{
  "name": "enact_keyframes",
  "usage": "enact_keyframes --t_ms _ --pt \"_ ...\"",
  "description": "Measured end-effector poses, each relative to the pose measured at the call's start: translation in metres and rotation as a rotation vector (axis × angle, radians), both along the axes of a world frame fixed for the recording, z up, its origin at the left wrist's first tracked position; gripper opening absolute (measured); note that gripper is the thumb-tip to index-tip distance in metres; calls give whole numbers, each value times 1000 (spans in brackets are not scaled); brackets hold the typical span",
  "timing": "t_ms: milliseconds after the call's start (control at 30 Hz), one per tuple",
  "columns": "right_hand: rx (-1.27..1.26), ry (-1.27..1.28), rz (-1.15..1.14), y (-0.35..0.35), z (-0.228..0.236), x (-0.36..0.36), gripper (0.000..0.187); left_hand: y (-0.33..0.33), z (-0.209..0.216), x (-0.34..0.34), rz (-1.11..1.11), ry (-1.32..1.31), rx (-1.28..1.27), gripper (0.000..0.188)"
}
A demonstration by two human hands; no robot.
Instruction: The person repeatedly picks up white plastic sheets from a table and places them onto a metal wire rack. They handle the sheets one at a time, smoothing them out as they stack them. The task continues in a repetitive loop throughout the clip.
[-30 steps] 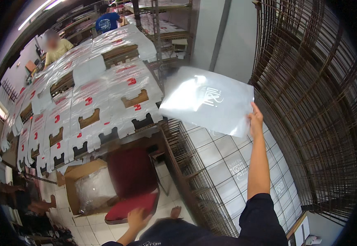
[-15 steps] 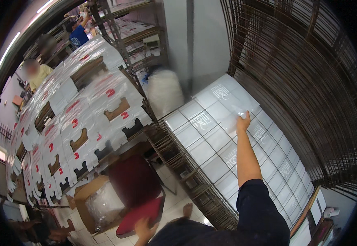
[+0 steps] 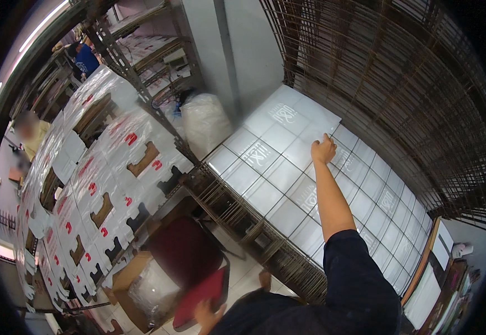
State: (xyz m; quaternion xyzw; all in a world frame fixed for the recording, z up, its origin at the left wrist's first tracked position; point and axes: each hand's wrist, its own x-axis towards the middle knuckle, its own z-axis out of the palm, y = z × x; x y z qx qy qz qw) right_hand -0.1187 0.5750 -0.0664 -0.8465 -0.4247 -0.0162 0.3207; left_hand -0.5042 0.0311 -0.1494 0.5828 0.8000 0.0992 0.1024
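Fingers (image 3: pixel 328 140) of the right hand (image 3: pixel 323 151) curl together, tips pressing down on a white sheet (image 3: pixel 310 120) at the far end of the top rack (image 3: pixel 287 262). Thumb not resolved, so a pinch on the sheet edge cannot be told. Sheet lies flat, its near corner under the fingertips, the rest extending away from the hand toward the wall.

Rack: wire tiers, top tier tiled with white square sheets (image 3: pixel 279 176) laid edge to edge in rows; several carry a pale printed mark. Lower tiers seen edge-on only.

Left hand (image 3: pixel 207 314) low at the frame bottom, touching the edge of a red pad (image 3: pixel 201 296); its fingers are too small to tell whether spread or closed.

Cardboard box (image 3: pixel 134 287) on the floor just left of the pad, open, holding clear plastic film. Dark red chair seat (image 3: pixel 184 251) beside it.

Left side: long table of white die-cut blanks (image 3: pixel 103 184) with red marks and brown cut-outs. White bag (image 3: pixel 204 123), bulging, stands against the wall between shelving (image 3: pixel 154 50) and rack.
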Motion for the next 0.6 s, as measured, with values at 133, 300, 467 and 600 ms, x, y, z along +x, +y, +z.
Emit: enact_keyframes --t_ms 133,300,467,600 --pt "-18 21 -42 -3 -12 13 43 10 15 3 2 -53 -59 66" --pt "-14 19 -37 -7 -19 19 41 10 24 9 12 -44 -105 64" --pt "10 30 -27 -3 -27 25 41 9 25 13 28 -16 -76 62" --pt "63 97 -12 -7 -26 24 42 10 27 13 11 -25 -71 60"
